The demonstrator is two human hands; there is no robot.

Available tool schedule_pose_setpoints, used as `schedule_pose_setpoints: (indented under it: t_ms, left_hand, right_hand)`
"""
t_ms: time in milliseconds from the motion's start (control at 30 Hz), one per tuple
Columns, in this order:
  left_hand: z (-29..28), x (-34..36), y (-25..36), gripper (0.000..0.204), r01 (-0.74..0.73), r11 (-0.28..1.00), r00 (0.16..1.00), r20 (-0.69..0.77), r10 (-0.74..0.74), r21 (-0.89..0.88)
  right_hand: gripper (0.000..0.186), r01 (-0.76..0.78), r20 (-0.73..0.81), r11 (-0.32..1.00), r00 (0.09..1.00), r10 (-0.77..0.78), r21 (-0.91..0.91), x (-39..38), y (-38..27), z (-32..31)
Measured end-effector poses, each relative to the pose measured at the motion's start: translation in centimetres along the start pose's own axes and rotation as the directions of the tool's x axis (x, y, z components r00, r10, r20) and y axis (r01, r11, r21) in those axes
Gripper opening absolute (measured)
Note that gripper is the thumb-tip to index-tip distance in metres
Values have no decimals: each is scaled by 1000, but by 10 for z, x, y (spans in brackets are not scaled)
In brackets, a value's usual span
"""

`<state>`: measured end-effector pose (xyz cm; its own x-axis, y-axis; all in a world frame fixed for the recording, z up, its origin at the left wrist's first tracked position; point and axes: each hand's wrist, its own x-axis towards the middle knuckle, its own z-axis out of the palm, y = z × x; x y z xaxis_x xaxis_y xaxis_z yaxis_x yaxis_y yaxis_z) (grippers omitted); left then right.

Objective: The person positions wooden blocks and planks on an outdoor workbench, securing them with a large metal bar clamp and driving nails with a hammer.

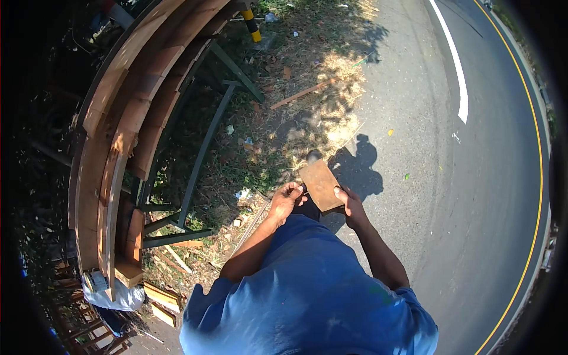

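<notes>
In front of my body I hold a flat, rectangular brown wooden board (321, 184), tilted a little. My right hand (351, 207) is closed on its right edge, with the thumb lying on the upper face. Just off the board's left edge is my left hand (287, 200), its thumb and fingers pinched together. Whatever it may hold is too small to make out.
On my left, long stacked wooden planks (121, 136) rest by a dark green metal frame (204, 145). Cut wood pieces (163, 299) and a white bag (121, 296) lie below them. A loose stick (303, 94) lies on dry grass. A paved road (485, 195) runs along my right.
</notes>
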<state>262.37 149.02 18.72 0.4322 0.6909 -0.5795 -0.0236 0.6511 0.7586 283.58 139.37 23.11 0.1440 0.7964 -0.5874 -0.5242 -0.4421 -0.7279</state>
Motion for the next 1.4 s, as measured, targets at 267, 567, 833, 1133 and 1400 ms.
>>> schedule_pose_setpoints:
  t_ms: [267, 567, 833, 1133, 1400]
  left_hand:
    - [81, 201, 145, 16, -63, 998, 998, -32, 63, -6]
    - [121, 354, 332, 19, -392, 916, 914, -75, 398, 84]
    - [149, 502, 427, 80, -375, 908, 926, -27, 377, -185]
    - [217, 601, 570, 117, -644, 764, 736, -303, 605, -38]
    - [167, 667, 663, 97, -591, 524, 789, -306, 532, -613]
  right_hand:
    - [58, -158, -84, 983, 985, 150, -91, 177, -162, -51]
    - [60, -89, 178, 950, 983, 36, 299, 354, -335, -50]
    - [56, -252, 333, 822, 940, 82, 510, 547, -464, -55]
    - [71, 79, 712, 981, 678, -183, 178, 681, -657, 9]
    - [96, 504, 859, 862, 414, -301, 58, 749, -739, 63]
